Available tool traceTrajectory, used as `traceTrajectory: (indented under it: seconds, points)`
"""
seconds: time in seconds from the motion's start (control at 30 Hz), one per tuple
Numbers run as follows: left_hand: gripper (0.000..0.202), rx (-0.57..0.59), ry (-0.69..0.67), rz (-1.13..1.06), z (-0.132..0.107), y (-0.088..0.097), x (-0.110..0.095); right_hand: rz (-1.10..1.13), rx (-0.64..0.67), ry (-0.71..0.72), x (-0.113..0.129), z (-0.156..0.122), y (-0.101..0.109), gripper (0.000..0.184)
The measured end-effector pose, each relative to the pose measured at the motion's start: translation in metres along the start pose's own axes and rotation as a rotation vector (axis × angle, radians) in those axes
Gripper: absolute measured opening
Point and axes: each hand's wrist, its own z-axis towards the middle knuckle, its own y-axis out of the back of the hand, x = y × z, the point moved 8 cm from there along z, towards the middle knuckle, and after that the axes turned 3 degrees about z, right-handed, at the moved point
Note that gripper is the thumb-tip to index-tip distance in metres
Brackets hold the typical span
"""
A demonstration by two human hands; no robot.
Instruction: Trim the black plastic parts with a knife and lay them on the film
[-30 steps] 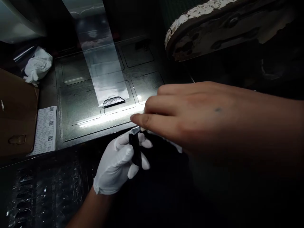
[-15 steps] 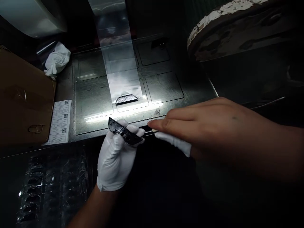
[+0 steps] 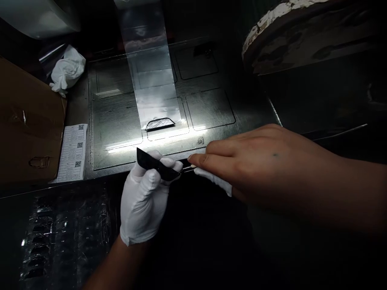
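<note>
My left hand (image 3: 145,197), in a white glove, is shut on a black curved plastic piece (image 3: 155,166), which it holds up by its edge above the front of a metal plate. My bare right hand (image 3: 266,169) comes in from the right, its fingertips close to the piece's right end. Between its fingers it pinches a thin pale-tipped stick (image 3: 190,168), and the tip nearly meets the piece. A white strip (image 3: 213,181), perhaps cloth, lies under those fingers. Its exact hold is partly hidden.
The scratched metal plate (image 3: 115,133) bears a clear film strip (image 3: 151,80) with a dark curved piece (image 3: 159,124) at its end. To the left are a cardboard box (image 3: 30,121), a QR-code sheet (image 3: 72,153) and crumpled white cloth (image 3: 68,70). A worn round machine part (image 3: 302,36) stands back right.
The black piece has turned from edge-on to lying across my left fingers, and both hands have shifted slightly. The view has moved, so the plate sits further right than one second ago.
</note>
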Motion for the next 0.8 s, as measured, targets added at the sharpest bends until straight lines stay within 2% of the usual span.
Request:
traceTrajectory:
  seconds: [0.1,0.37,0.43,0.5,0.57,0.67,0.73,0.8]
  points:
    - [0.017,-0.021,0.0,0.019,-0.001,0.0,0.002,-0.064,0.055,0.065,0.003,-0.001,-0.003,0.048]
    - [0.02,-0.149,-0.18,0.241,-0.005,-0.002,-0.007,-0.086,0.021,-0.005,0.011,-0.007,-0.005,0.04]
    - [0.02,-0.163,-0.188,0.246,-0.005,-0.002,-0.007,-0.039,0.014,-0.016,0.004,-0.011,-0.005,0.044]
    - [0.021,-0.177,-0.174,0.225,-0.003,0.0,-0.005,0.009,-0.048,-0.067,-0.023,-0.016,-0.006,0.055]
    - [0.02,-0.171,-0.135,0.185,-0.001,0.002,-0.001,0.01,-0.172,-0.174,-0.07,-0.019,-0.012,0.065]
    - [0.019,-0.126,-0.072,0.148,0.0,0.0,0.009,-0.063,-0.378,-0.321,-0.137,-0.021,-0.025,0.065]
    - [0.022,-0.117,-0.034,0.189,-0.004,-0.001,0.016,-0.041,-0.482,-0.322,-0.152,-0.027,-0.031,0.062]
    - [0.03,-0.121,0.075,0.358,-0.01,0.002,0.027,0.073,-0.598,-0.287,-0.141,-0.046,-0.036,0.054]
